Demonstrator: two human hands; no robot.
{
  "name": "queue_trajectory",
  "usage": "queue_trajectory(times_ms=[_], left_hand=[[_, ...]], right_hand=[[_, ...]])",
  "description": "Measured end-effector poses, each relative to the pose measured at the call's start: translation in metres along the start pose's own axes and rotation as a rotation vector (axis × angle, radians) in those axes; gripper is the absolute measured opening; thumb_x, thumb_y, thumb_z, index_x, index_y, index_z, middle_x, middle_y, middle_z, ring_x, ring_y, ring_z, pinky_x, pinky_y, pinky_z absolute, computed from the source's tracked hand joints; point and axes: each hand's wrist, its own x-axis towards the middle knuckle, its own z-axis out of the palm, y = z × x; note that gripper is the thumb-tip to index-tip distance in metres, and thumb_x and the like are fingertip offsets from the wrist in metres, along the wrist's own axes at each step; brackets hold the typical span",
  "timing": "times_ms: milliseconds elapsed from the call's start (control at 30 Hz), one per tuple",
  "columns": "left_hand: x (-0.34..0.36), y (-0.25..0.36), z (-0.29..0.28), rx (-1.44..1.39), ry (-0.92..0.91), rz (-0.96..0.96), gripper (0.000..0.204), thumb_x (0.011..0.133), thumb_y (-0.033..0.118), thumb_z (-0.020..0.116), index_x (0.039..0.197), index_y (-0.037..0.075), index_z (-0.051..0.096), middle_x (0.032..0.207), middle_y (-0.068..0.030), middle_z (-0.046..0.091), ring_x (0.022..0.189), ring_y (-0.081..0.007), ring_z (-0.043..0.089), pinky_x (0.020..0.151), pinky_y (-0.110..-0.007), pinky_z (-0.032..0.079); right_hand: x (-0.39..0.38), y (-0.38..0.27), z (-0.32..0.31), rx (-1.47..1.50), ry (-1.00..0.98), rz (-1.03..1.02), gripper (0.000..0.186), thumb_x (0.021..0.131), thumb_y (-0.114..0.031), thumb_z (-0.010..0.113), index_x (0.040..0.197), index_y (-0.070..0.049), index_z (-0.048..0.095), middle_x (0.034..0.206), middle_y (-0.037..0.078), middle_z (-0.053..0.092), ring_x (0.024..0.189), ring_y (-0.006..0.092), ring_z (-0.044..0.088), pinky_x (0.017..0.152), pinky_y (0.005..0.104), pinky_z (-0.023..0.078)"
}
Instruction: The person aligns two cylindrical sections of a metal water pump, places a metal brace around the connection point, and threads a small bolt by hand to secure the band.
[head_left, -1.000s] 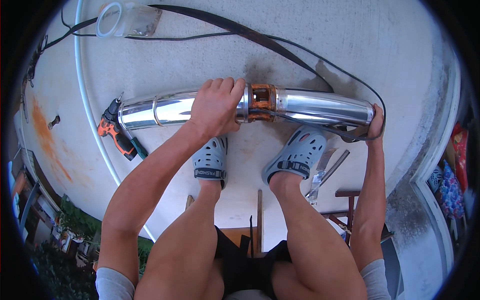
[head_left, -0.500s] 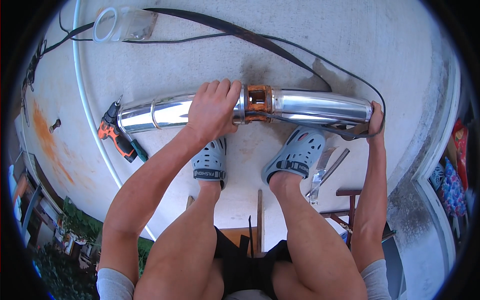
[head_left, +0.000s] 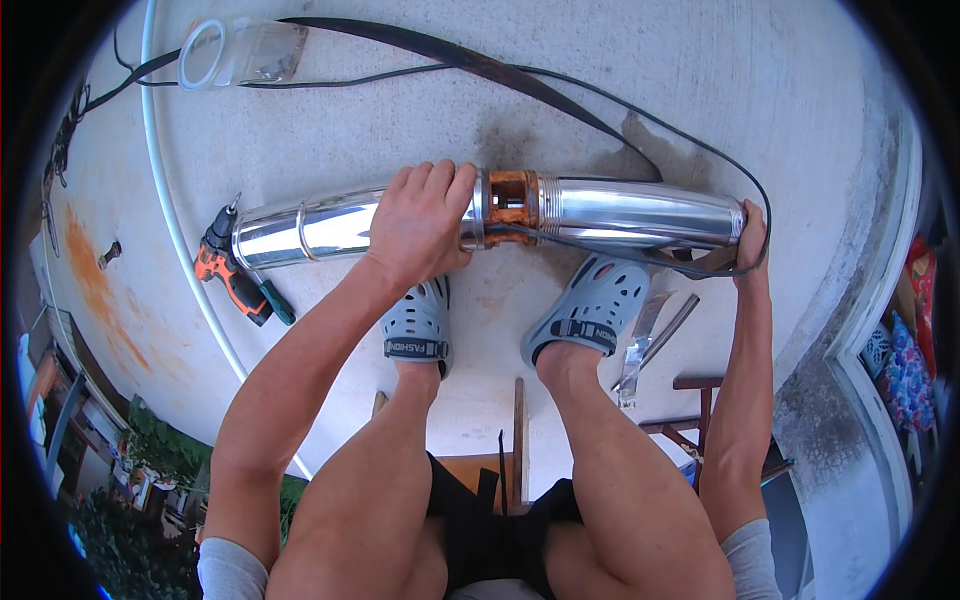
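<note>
A shiny steel submersible pump lies crosswise in front of my feet, with a rusty open coupling joining its two tube sections. My left hand is closed over the left section, just beside the coupling, its thumb side hidden underneath. At the far right end, my right hand grips the pump's end; some of its fingers are hidden behind the tube. A thin black cable loops round past that hand and runs back along the pump to the coupling.
By the pump's left end lie an orange-and-black cordless drill and a green-handled screwdriver. A clear plastic jar lies on its side beyond, near a flat black hose. Metal strips rest beside my right clog.
My left hand and the pump's left section have shifted very slightly to the left. My right hand keeps its place at the right end.
</note>
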Motion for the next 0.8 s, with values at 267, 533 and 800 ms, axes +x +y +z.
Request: queue_trajectory(times_ms=[267,533,800], left_hand=[[0.01,-0.005,-0.008,-0.046,-0.141,-0.028,0.086,0.054,0.027,0.089,0.127,0.005,0.05,0.111,-0.0149,0.061,0.104,-0.0328,0.062,0.095,-0.042,0.05],[0.011,-0.006,-0.01,-0.035,-0.18,-0.041,0.086,0.057,0.031,0.089,0.129,0.004,0.051,0.118,-0.0165,0.063,0.11,-0.0351,0.063,0.099,-0.044,0.05],[0.012,-0.01,-0.006,-0.016,-0.09,0.026,0.081,0.055,0.029,0.087,0.123,0.006,0.05,0.103,-0.0135,0.063,0.095,-0.0321,0.066,0.09,-0.041,0.054]], right_hand=[[-0.004,-0.013,0.008,0.003,-0.011,0.059,0.051,0.099,-0.045,0.048,0.11,0.0,0.068,0.095,0.01,0.069,0.089,0.0208,0.064,0.087,0.0338,0.048],[-0.005,-0.014,0.008,0.02,-0.046,0.053,0.055,0.099,-0.047,0.049,0.113,0.002,0.067,0.101,0.012,0.068,0.095,0.0203,0.062,0.088,0.0333,0.046],[-0.016,-0.027,0.014,-0.013,-0.05,0.076,0.056,0.096,-0.049,0.054,0.113,0.003,0.068,0.103,0.012,0.068,0.095,0.0204,0.062,0.087,0.0327,0.047]])
